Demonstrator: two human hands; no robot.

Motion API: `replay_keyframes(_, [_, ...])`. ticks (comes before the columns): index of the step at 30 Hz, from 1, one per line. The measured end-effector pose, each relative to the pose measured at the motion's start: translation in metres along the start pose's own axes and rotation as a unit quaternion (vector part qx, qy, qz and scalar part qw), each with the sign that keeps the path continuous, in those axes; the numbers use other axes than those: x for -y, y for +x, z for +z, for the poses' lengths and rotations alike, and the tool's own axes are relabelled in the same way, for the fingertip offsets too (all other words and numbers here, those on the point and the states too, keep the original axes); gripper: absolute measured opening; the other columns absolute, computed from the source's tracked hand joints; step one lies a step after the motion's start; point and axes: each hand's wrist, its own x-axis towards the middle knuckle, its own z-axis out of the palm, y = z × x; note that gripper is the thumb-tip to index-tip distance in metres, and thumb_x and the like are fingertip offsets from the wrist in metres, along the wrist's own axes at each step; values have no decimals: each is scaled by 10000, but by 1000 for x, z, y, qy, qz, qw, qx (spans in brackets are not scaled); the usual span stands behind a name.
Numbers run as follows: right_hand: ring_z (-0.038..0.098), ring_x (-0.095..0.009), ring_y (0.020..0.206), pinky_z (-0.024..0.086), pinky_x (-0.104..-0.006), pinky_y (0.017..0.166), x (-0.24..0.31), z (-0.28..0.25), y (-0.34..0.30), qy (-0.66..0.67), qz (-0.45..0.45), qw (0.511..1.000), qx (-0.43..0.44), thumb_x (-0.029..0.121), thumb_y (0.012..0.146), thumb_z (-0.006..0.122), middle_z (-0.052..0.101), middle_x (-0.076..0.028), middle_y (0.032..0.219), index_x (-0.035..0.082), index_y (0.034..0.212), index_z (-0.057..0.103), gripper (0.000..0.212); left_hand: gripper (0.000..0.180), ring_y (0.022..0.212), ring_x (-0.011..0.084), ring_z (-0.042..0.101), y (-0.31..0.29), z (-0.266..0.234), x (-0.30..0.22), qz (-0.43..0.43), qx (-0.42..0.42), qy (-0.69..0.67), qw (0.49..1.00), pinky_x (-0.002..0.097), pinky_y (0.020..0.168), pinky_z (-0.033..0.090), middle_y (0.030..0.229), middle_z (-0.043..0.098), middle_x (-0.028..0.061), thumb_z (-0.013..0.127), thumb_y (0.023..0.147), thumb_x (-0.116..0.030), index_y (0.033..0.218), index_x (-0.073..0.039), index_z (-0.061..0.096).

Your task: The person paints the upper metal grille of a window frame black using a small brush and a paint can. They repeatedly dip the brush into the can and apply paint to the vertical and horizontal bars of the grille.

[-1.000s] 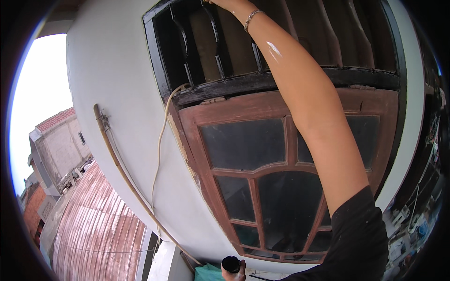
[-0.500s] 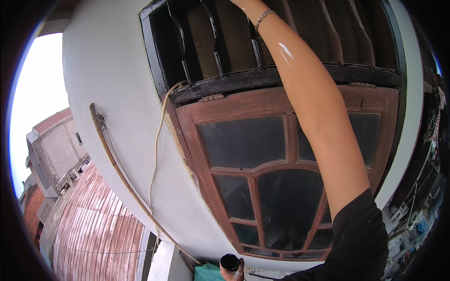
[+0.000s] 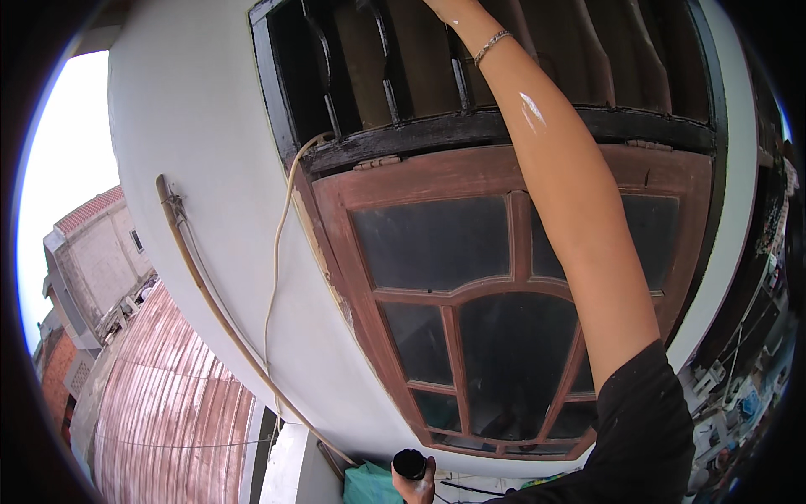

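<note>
Overhead, right hand: raised to the top centre of the frame, at the dark louvred vent above the window; the fingers run out past the frame edge, so how far they are closed, and on what, cannot be told.
Right forearm: crosses the window diagonally from lower right; a thin bracelet sits at the wrist, and a white streak, likely paint, marks the skin below it.
Left hand: low at the bottom centre, fingers wrapped round a small black-topped container, held upright, probably to keep its contents level and within reach.
Louvred vent: blackened slats in a dark frame, upper centre, directly over the window.
Window: reddish-brown wooden frame with dark glass panes, centre of frame.
Cable: pale, hangs from the vent's lower left corner down the white wall.
Pole: slanted against the wall, left of the cable.
Roofs: rust-coloured corrugated sheets, lower left.
</note>
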Motion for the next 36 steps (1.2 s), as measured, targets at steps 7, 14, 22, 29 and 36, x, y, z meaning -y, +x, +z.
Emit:
replay_keyframes(7, [747,-317,682,563,-413,627,-21,-5,-34,-86,-66,993,44,227,997,614,681,-203,668,-4,835,570,285,452,890,205,688,-9,14,-16,-30,0,-93,995,348,813,587,1004,720,82,893,791,-83,1178,-51,661])
replay_keyframes(14, [691,-203,602,521,-340,565,-5,-36,-54,-31,-31,996,78,178,1055,562,663,-128,635,-6,844,554,280,403,837,143,671,-9,33,-69,23,63,140,988,305,791,548,915,706,49,890,759,-115,1066,-9,652])
replay_keyframes(22, [517,-12,549,364,-167,443,100,-169,-237,53,125,988,78,235,1066,598,627,-4,678,16,999,654,236,426,867,248,710,-27,53,-59,40,101,161,981,355,804,560,970,713,116,916,753,-198,1047,-34,654])
replay_keyframes(29, [674,-143,717,531,-231,625,176,-309,-521,48,540,839,44,80,994,665,676,-99,870,-19,1023,652,104,476,921,233,717,-50,69,-69,-7,151,192,970,351,833,564,1023,723,118,928,752,-252,1095,-34,681])
replay_keyframes(36, [591,-130,671,483,-282,625,218,-419,-627,-135,535,829,89,145,1041,634,677,-64,901,-15,1071,675,168,471,944,147,705,-74,97,-36,3,224,162,961,307,871,566,1024,742,68,915,776,-228,1139,-34,687])
